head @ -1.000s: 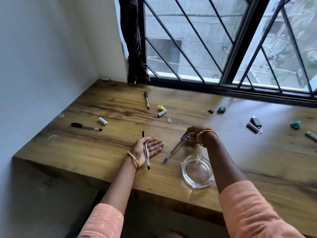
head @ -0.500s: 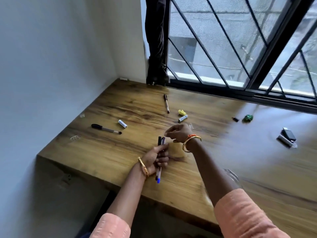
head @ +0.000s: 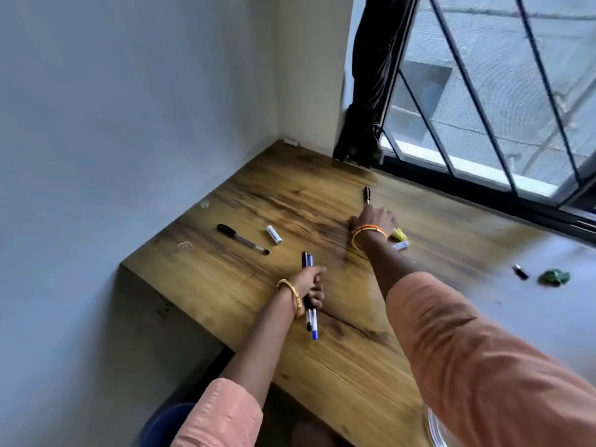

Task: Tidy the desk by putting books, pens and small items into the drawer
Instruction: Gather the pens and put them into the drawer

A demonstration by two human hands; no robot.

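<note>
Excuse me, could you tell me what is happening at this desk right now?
A person is gathering pens off a wooden desk. The left hand grips two pens in a fist, while the right hand reaches toward a black pen lying near the window. Another pen, a small white tube and a few small items are on the desk.

- On my left I see a plain pale wall [head: 129, 124].
- The wooden worktop [head: 338, 317] fills the corner.
- Far right, a barred window [head: 483, 91] lets daylight in; a dark curtain [head: 371, 75] hangs beside it.
</note>
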